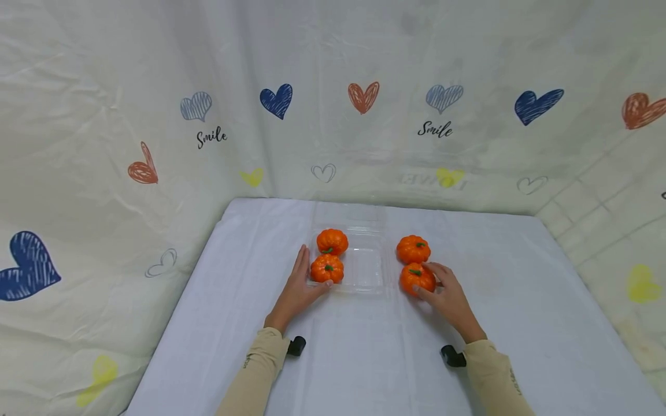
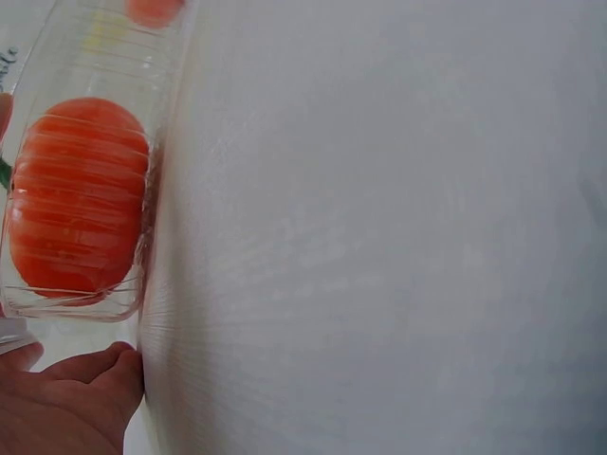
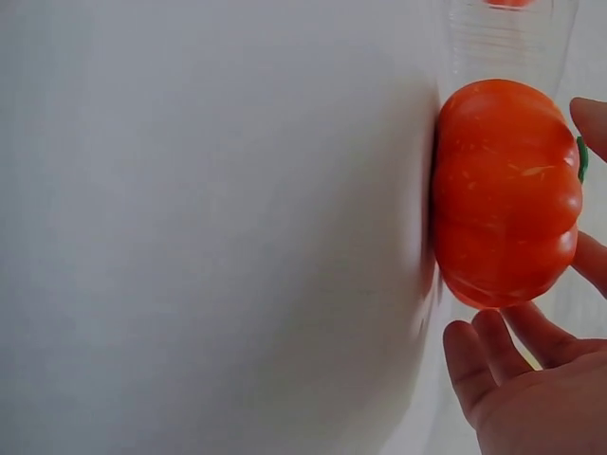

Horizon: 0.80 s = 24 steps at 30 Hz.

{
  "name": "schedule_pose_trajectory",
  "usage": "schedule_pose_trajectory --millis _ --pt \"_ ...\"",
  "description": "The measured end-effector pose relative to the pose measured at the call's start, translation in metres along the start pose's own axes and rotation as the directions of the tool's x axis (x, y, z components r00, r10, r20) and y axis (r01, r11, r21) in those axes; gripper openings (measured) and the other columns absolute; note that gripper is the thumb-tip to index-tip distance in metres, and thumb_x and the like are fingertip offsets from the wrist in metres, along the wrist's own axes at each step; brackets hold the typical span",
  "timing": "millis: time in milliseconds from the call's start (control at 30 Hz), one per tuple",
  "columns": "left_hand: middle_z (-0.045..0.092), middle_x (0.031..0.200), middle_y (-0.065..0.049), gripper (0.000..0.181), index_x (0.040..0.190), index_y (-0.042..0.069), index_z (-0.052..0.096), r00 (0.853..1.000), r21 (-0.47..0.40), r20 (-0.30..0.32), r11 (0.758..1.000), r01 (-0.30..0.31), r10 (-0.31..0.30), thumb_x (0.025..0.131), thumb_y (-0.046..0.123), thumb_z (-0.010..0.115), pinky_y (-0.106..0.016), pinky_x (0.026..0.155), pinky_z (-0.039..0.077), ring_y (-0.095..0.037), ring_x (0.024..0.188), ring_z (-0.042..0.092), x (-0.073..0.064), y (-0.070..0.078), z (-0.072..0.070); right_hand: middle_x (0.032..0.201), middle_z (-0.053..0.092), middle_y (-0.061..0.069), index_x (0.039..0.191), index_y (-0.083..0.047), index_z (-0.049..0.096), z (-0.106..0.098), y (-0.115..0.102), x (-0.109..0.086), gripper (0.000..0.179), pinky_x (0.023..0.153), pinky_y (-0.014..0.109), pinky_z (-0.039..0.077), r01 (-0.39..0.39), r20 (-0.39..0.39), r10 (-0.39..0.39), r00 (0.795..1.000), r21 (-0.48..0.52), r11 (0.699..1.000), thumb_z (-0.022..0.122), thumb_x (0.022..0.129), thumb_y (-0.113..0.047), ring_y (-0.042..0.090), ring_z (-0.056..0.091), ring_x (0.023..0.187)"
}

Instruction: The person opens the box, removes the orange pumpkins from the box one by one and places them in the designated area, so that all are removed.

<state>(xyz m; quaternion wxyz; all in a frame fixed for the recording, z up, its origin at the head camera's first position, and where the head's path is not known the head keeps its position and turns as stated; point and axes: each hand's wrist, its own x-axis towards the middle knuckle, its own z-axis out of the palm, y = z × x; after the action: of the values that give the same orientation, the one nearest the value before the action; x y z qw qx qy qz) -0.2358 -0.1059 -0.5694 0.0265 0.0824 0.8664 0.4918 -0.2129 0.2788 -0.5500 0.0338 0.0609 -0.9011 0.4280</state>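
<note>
A clear plastic clamshell box lies with its lid raised at the back. Inside its left half are two orange toy pumpkins with green stems, a far one and a near one. My left hand rests at the box's front left corner, fingers along the side and thumb across the front. My right hand curls round a third toy pumpkin right of the box, thumb in front and fingers on the far side. Just behind it is another pumpkin. The right wrist view shows the gripped pumpkin close up.
A white cloth covers the table. At the back and sides hangs a pale curtain printed with hearts and the word "Smile". A black wrist device shows beside the left sleeve, and another black device beside the right sleeve.
</note>
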Motion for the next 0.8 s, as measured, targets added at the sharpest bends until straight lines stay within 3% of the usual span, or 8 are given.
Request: schedule_pose_trajectory --millis 367,600,800 --pt "0.001 0.180 0.001 0.117 0.173 0.009 0.010 1.000 -0.002 -0.003 1.000 -0.006 0.006 0.091 0.058 0.078 -0.055 0.125 0.028 -0.029 0.163 0.015 0.001 0.000 0.000 0.175 0.013 0.026 0.168 -0.003 0.031 -0.008 -0.010 0.010 0.085 0.118 0.072 0.031 -0.035 0.003 0.035 0.999 0.003 0.999 0.072 0.103 -0.040 0.055 0.029 0.152" --pt "0.000 0.180 0.003 0.116 0.173 0.011 0.010 1.000 -0.005 0.003 1.000 0.013 -0.013 0.092 0.058 0.078 -0.055 0.126 0.026 -0.028 0.163 0.014 0.000 0.001 -0.001 0.179 0.002 0.017 0.171 -0.011 0.025 -0.011 -0.021 0.018 0.089 0.115 0.083 0.019 -0.037 0.022 0.037 0.999 0.025 0.999 0.071 0.103 -0.044 0.051 0.009 0.160" --pt "0.000 0.180 0.002 0.116 0.173 0.011 0.011 1.000 -0.002 0.000 1.000 0.003 -0.003 0.091 0.058 0.078 -0.057 0.126 0.025 -0.029 0.164 0.013 0.000 0.002 0.000 0.180 -0.001 0.012 0.172 -0.015 0.023 -0.009 -0.033 0.025 0.087 0.114 0.083 0.019 -0.033 0.026 0.032 0.999 0.040 0.999 0.071 0.104 -0.038 0.050 0.009 0.160"
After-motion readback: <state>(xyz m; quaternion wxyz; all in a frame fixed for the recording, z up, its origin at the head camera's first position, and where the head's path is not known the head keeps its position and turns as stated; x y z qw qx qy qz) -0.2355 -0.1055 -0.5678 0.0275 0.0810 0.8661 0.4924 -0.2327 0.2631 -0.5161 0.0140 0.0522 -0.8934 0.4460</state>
